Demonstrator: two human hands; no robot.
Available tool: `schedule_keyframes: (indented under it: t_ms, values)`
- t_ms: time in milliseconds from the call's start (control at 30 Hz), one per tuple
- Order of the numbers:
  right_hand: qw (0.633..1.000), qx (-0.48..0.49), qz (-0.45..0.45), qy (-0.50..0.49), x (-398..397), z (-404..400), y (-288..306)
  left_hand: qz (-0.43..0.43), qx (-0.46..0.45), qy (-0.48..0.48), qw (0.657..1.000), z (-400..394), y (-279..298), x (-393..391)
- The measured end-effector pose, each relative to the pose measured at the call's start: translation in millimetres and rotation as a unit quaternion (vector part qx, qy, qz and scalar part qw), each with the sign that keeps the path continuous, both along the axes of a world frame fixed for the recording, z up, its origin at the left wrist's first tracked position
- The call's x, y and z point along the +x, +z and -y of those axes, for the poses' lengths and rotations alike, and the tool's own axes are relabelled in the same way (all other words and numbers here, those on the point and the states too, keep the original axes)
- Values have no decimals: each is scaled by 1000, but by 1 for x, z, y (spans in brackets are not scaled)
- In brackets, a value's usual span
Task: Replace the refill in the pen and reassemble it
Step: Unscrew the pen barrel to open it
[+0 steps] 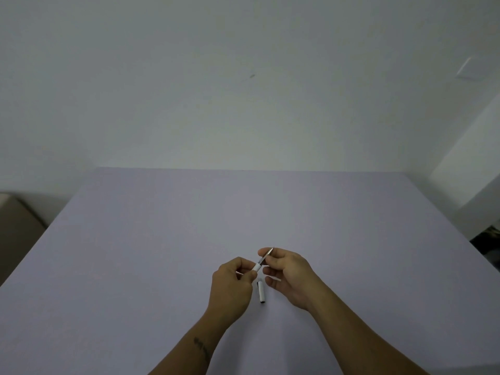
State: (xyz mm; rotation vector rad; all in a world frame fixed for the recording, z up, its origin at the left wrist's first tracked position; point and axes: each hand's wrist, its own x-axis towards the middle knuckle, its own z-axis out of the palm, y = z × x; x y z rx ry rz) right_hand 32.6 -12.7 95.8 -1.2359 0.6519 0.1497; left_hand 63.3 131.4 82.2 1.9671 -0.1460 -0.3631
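Pale grey walls stand behind a broad lavender tabletop (162, 239) that fills the lower half of the head view, bare apart from the pen parts near the middle of its near edge. Held just above it, the left hand (232, 282) pinches the white plastic pen barrel (256, 267) between thumb and forefinger, close to its open end. The right hand (286, 274) pinches the thin, dark, metal-tipped refill (266, 256) near its tip, its other fingers loosely curled and free. The refill slants up and away from the barrel mouth toward the far right corner, its lower part seemingly inside the barrel; how deep it sits cannot be told. A short white cylindrical pen cap (261, 292) lies on the tabletop between the two wrists, touching neither hand. All the parts look very light. The barrel should be stiff and smooth, so a pinch near the mouth steadies it best against twisting. The refill is probably slender enough to bow if pushed off-axis, so it is better held low, close to the barrel, and fed straight along its length. The cap is round and may roll if nudged; grasping it across its sides seems safest.
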Motion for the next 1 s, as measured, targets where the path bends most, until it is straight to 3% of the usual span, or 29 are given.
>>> schedule_keyframes:
  t_ms: [300, 567, 733, 1000]
  values:
    - [999, -52, 0, -7, 6, -1, 4, 0, -8, 8, 1000, 6, 2, 3]
    - [1000, 24, -2, -4, 2, 1, 2, 3, -3, 10, 1000, 3, 1, 2]
    - [999, -38, -30, -3, 2, -4, 3, 0, 1, 15, 1000, -1, 2, 3]
    - [999, -40, -15, 0, 2, -8, 2, -1, 2, 15, 1000, -6, 0, 5]
